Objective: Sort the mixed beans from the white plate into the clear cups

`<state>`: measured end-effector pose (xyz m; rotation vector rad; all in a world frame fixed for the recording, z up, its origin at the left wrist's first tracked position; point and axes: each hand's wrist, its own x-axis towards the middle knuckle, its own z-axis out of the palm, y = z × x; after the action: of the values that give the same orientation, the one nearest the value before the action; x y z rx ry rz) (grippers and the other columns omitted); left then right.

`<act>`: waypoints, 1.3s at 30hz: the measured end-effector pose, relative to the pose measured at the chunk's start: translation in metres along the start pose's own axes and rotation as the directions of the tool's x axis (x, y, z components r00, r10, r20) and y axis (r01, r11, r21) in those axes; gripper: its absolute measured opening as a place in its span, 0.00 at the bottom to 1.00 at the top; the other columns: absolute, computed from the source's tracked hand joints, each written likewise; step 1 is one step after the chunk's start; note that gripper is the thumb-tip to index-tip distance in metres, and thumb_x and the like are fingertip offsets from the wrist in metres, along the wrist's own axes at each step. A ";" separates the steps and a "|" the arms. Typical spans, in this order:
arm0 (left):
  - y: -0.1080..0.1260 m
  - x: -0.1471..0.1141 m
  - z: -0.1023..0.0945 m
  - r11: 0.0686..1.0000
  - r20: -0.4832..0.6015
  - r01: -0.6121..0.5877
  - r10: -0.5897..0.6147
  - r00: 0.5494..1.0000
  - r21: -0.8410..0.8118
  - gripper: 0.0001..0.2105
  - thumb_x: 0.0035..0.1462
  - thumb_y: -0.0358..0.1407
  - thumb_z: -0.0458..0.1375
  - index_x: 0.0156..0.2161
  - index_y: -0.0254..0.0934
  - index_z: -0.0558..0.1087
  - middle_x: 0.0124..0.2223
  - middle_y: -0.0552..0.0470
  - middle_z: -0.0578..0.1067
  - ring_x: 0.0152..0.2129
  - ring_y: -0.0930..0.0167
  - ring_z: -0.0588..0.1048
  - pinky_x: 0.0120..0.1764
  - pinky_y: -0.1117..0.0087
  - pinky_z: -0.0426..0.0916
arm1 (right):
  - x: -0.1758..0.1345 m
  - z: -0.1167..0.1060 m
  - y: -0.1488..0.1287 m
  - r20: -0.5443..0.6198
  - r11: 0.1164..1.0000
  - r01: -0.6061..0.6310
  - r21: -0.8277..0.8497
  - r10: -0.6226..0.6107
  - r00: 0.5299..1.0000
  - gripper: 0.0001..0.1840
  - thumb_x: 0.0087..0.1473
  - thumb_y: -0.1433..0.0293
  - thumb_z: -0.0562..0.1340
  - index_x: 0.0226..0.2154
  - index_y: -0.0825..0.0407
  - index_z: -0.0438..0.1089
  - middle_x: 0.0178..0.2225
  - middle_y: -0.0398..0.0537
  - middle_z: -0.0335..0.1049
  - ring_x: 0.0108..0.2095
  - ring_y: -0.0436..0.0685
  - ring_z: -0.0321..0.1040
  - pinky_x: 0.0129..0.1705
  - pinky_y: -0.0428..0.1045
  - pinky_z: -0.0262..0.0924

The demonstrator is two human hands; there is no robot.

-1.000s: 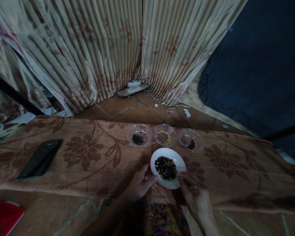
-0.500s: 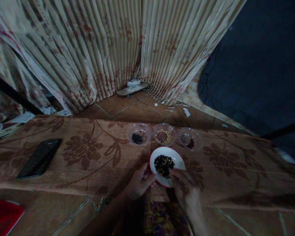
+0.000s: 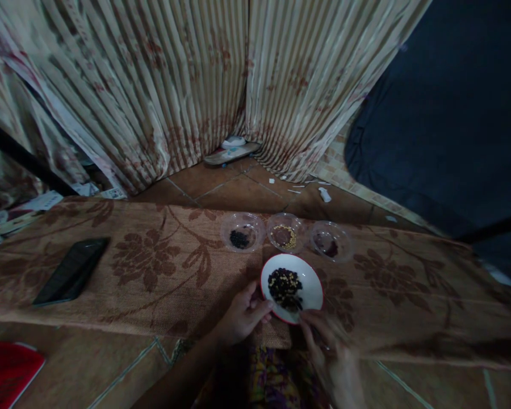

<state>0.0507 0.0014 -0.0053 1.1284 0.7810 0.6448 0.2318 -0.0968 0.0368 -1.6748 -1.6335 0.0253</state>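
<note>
A white bowl (image 3: 311, 284) with a red rim stands tilted slightly on the cloth, holding a mix of dark and yellow beans (image 3: 284, 284). My left hand (image 3: 244, 312) grips its left rim, thumb on top and fingers below. At the lower right rim, my right hand (image 3: 330, 343) is closed in a pinch on what looks like a thin metal spoon, its tip among the beans; motion blur hides detail. Beyond the bowl stand three clear plastic bowls: one with black beans (image 3: 239, 239), one with yellow beans (image 3: 289, 240), one with dark red beans (image 3: 331, 248).
A dark tablet or phone (image 3: 72, 271) lies on the left of the patterned brown tablecloth (image 3: 153, 307). Striped curtains (image 3: 187, 85) hang behind, with a skateboard (image 3: 232, 153) on the tiled floor. A red item (image 3: 11, 372) is at lower left.
My right hand has drawn down and slightly right, from over the beans to the bowl's lower rim. My left hand keeps its hold. The beans have shifted a little.
</note>
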 end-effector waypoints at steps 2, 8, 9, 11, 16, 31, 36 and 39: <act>0.001 0.000 0.001 1.000 -0.004 -0.006 0.006 1.000 -0.005 0.25 0.55 0.48 0.61 0.52 0.35 0.65 0.30 0.53 0.74 0.24 0.72 0.73 0.29 0.72 0.69 | -0.002 0.002 -0.013 0.045 0.997 0.000 0.077 -0.003 0.999 0.07 0.57 0.70 0.61 0.37 0.48 0.76 0.37 0.48 0.78 0.37 0.55 0.75 0.42 0.51 0.70; 0.000 0.001 0.001 1.000 -0.007 -0.005 0.005 1.000 -0.017 0.25 0.54 0.47 0.61 0.52 0.35 0.66 0.33 0.52 0.75 0.25 0.72 0.73 0.28 0.72 0.69 | -0.005 0.000 -0.024 0.100 0.951 -0.230 0.208 0.213 0.972 0.09 0.58 0.65 0.61 0.35 0.48 0.77 0.37 0.50 0.77 0.37 0.57 0.76 0.34 0.48 0.72; -0.001 0.001 0.001 1.000 -0.006 -0.007 0.007 1.000 -0.011 0.24 0.54 0.47 0.61 0.52 0.35 0.66 0.32 0.52 0.75 0.25 0.72 0.73 0.29 0.72 0.69 | -0.006 -0.001 -0.022 0.114 0.944 -0.256 0.207 0.236 0.965 0.10 0.58 0.64 0.61 0.34 0.48 0.77 0.36 0.50 0.78 0.37 0.57 0.76 0.33 0.48 0.72; -0.003 0.002 0.000 1.000 -0.002 -0.002 0.002 1.000 -0.010 0.24 0.54 0.47 0.61 0.52 0.35 0.66 0.30 0.53 0.74 0.24 0.72 0.73 0.29 0.71 0.69 | -0.005 -0.002 -0.015 0.130 0.944 -0.272 0.186 0.251 0.959 0.12 0.57 0.61 0.61 0.33 0.49 0.77 0.35 0.50 0.78 0.36 0.58 0.76 0.34 0.49 0.72; -0.001 0.002 0.001 1.000 -0.014 0.020 -0.020 1.000 -0.023 0.24 0.53 0.48 0.62 0.50 0.35 0.66 0.30 0.53 0.74 0.24 0.72 0.73 0.29 0.70 0.69 | 0.001 -0.008 0.009 -0.007 0.956 -0.282 0.075 0.284 0.959 0.16 0.55 0.57 0.61 0.33 0.50 0.77 0.36 0.52 0.78 0.37 0.60 0.75 0.39 0.53 0.71; 0.001 0.001 0.000 0.999 0.002 0.030 -0.030 1.000 -0.032 0.24 0.54 0.47 0.62 0.50 0.35 0.66 0.30 0.54 0.74 0.24 0.73 0.73 0.29 0.71 0.69 | -0.005 -0.019 0.009 -0.036 0.878 -0.467 0.110 0.473 0.880 0.16 0.54 0.56 0.62 0.35 0.50 0.77 0.37 0.51 0.78 0.34 0.58 0.76 0.32 0.47 0.69; 0.001 0.000 0.000 1.000 0.001 0.026 -0.026 1.000 -0.017 0.25 0.55 0.47 0.61 0.52 0.34 0.65 0.29 0.54 0.73 0.24 0.72 0.72 0.29 0.71 0.69 | -0.010 -0.011 0.011 -0.025 0.882 -0.460 0.102 0.465 0.885 0.19 0.54 0.54 0.62 0.36 0.51 0.77 0.34 0.49 0.79 0.21 0.52 0.72 0.22 0.44 0.65; 0.004 0.000 0.001 1.000 -0.002 0.023 -0.023 1.000 -0.005 0.24 0.55 0.47 0.61 0.51 0.34 0.65 0.28 0.54 0.73 0.24 0.72 0.72 0.29 0.71 0.69 | -0.008 -0.012 0.010 -0.018 0.885 -0.460 0.072 0.462 0.887 0.19 0.55 0.54 0.61 0.36 0.51 0.77 0.35 0.50 0.79 0.20 0.51 0.70 0.19 0.44 0.62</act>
<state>0.0508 0.0019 -0.0012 1.1125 0.7925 0.6286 0.2454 -0.1086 0.0357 -1.9639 -1.1598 0.2826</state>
